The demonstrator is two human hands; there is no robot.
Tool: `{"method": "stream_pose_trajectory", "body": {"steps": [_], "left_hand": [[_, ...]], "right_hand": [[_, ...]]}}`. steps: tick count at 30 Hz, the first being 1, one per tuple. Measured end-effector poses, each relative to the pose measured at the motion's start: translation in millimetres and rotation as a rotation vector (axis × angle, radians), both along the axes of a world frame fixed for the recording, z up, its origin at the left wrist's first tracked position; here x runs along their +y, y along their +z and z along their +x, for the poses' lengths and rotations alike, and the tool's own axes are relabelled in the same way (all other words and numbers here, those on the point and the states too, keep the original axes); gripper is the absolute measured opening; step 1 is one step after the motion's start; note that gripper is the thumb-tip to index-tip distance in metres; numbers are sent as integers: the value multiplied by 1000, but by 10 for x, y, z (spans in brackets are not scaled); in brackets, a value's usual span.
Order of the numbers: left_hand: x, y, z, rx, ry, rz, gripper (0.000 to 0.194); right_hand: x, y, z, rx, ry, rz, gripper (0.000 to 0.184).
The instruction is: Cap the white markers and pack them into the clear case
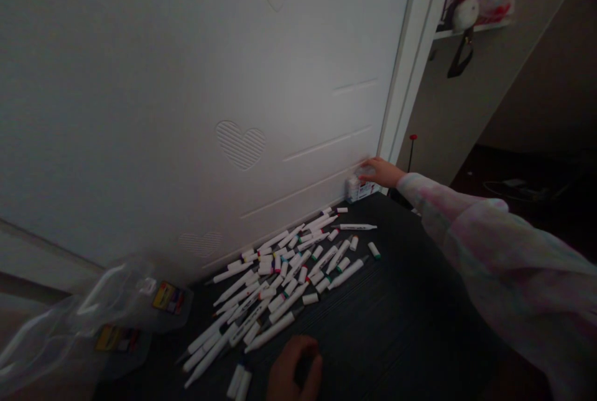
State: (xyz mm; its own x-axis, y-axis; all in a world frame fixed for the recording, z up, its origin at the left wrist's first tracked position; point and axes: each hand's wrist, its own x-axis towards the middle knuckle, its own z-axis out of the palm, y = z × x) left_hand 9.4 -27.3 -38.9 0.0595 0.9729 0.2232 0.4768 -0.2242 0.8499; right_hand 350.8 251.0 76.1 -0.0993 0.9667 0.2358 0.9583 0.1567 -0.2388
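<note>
My right hand reaches to the far right corner of the dark table. Its fingers are bent at the top of a small clear case with white pieces in it, against the white panel. Whatever is between the fingertips is too blurred to make out. My left hand rests low in the view, loosely curled, with a gap between thumb and fingers and nothing seen in it. Beyond it spreads a pile of white markers, several uncapped, mixed with loose white caps. Two caps lie just left of my left hand.
Clear plastic boxes with yellow and red labels stand at the left. A white panel with heart patterns rises behind the table. At the upper right a shelf holds a plush toy and bags.
</note>
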Motion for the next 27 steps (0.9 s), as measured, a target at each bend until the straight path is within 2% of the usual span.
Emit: {"method": "stream_pose_trajectory", "body": {"steps": [11,14,27], "left_hand": [[11,28,-2,9,-16,15,37],[5,51,4,6,-14,-3,37],[-7,70,0,7,-19,-43,36]], "right_hand": [[47,190,147,-76,38,-97,25],[36,215,166,-94,66,-115,25],[-21,275,-170,-140,238,-134,29]]}}
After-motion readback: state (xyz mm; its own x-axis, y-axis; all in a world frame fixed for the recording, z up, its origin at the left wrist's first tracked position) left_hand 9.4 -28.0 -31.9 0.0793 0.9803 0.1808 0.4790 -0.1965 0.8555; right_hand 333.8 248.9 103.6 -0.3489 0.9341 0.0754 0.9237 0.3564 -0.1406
